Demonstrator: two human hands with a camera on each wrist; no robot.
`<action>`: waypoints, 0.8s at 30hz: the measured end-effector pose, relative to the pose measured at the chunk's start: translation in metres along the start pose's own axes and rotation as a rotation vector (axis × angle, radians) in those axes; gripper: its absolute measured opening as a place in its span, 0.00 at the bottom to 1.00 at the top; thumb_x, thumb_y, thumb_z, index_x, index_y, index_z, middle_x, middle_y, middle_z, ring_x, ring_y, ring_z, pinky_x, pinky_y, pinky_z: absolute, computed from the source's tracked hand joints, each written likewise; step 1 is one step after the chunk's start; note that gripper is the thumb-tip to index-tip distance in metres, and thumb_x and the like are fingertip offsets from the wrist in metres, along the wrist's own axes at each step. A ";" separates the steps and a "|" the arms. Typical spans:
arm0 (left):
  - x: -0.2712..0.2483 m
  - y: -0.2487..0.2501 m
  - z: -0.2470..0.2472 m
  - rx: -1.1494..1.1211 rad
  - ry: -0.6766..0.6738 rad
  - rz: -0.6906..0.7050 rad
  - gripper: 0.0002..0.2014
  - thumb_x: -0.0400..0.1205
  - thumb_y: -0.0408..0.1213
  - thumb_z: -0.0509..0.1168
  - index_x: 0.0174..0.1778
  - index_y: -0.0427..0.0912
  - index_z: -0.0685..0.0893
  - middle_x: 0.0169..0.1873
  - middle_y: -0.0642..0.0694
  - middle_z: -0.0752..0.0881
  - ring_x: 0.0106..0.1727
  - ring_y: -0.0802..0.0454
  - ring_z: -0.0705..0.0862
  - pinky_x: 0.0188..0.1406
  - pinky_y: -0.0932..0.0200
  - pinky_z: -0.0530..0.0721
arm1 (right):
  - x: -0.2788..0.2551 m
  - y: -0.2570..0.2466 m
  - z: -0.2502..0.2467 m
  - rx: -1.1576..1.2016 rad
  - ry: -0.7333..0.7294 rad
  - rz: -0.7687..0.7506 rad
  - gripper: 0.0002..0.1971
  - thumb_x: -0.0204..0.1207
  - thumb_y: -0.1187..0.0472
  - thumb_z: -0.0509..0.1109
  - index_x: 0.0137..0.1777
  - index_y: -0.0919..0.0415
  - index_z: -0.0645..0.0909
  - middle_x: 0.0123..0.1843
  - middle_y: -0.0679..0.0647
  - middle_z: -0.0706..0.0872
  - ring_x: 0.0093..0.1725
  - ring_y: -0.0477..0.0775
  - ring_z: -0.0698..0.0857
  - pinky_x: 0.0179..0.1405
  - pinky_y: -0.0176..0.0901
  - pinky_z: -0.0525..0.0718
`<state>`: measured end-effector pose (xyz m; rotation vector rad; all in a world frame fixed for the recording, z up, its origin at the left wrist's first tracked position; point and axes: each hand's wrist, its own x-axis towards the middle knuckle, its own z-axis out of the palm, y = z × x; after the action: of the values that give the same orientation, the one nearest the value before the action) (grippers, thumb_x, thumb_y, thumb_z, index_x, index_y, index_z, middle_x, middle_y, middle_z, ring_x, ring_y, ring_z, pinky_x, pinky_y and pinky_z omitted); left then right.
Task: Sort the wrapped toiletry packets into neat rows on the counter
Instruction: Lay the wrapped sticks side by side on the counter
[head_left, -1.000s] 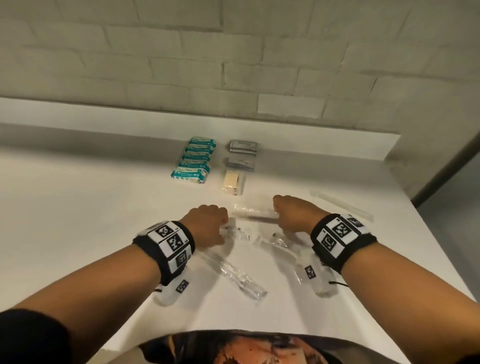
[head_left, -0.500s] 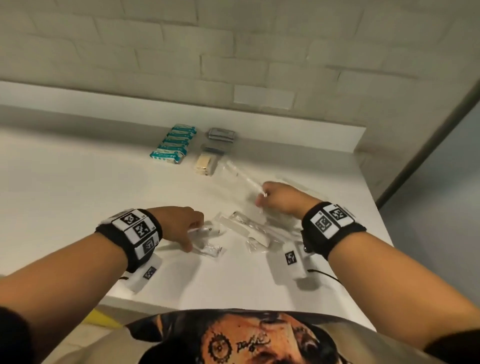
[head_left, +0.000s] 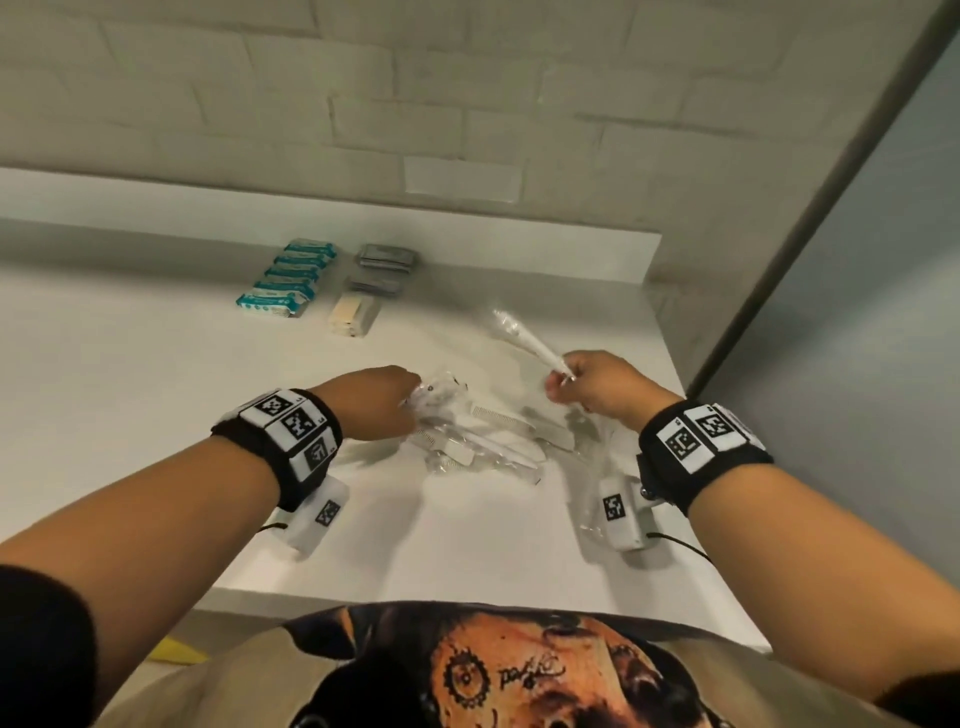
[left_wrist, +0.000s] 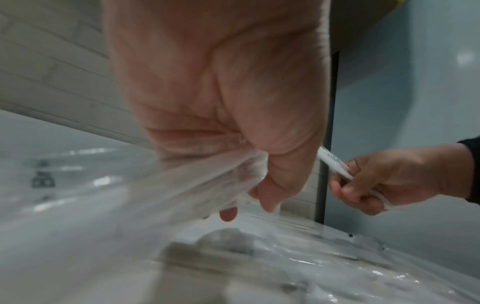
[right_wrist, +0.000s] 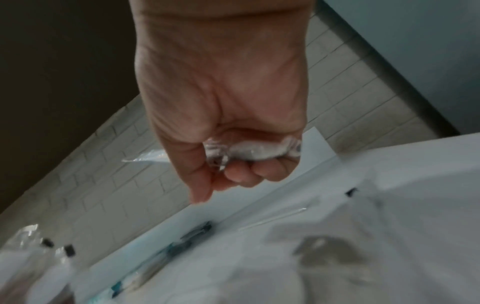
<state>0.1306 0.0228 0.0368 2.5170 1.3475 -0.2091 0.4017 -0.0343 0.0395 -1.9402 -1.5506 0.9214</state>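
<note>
A loose heap of clear-wrapped packets (head_left: 488, 441) lies on the white counter (head_left: 156, 389) between my hands. My right hand (head_left: 582, 387) grips one end of a long clear-wrapped white stick packet (head_left: 524, 340), which is lifted off the counter and points up and to the left; the right wrist view shows the fingers curled round the wrapped stick packet (right_wrist: 255, 152). My left hand (head_left: 384, 402) grips a crinkled clear packet (head_left: 439, 392) at the heap's left edge, and the left wrist view shows the plastic packet (left_wrist: 197, 181) bunched under its fingers.
Sorted rows stand at the back: several teal-and-white packets (head_left: 285, 286), grey packets (head_left: 384, 265) and a beige packet (head_left: 353, 314). Behind them are a raised ledge (head_left: 467, 234) and brick wall. The counter ends near my right hand, beside a grey wall (head_left: 857, 312).
My right hand has lifted the long stick packet up and to the right, off the counter. My left hand has taken hold of a clear packet at the heap's left. The head view shifted.
</note>
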 end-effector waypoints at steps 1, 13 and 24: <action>0.006 0.007 0.002 0.010 -0.009 0.027 0.14 0.81 0.46 0.63 0.57 0.41 0.77 0.57 0.45 0.81 0.53 0.47 0.79 0.49 0.55 0.76 | -0.004 0.006 0.000 -0.045 -0.012 0.020 0.04 0.73 0.66 0.73 0.47 0.60 0.85 0.36 0.49 0.83 0.31 0.46 0.79 0.26 0.28 0.76; 0.029 0.041 0.019 0.102 -0.050 0.037 0.10 0.78 0.44 0.65 0.42 0.47 0.69 0.43 0.49 0.78 0.42 0.49 0.76 0.34 0.58 0.69 | -0.020 0.044 0.000 -0.482 -0.043 0.408 0.43 0.64 0.49 0.82 0.72 0.64 0.62 0.60 0.59 0.84 0.57 0.61 0.85 0.52 0.50 0.84; 0.035 0.026 -0.014 -0.118 -0.030 -0.043 0.16 0.80 0.47 0.67 0.57 0.44 0.73 0.51 0.47 0.81 0.49 0.49 0.79 0.40 0.59 0.74 | 0.021 0.018 -0.025 -0.244 -0.011 0.339 0.12 0.74 0.62 0.68 0.54 0.67 0.81 0.40 0.59 0.84 0.31 0.56 0.80 0.29 0.38 0.75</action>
<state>0.1716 0.0409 0.0453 2.3806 1.3619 -0.1696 0.4344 -0.0170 0.0386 -2.4283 -1.4193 0.9093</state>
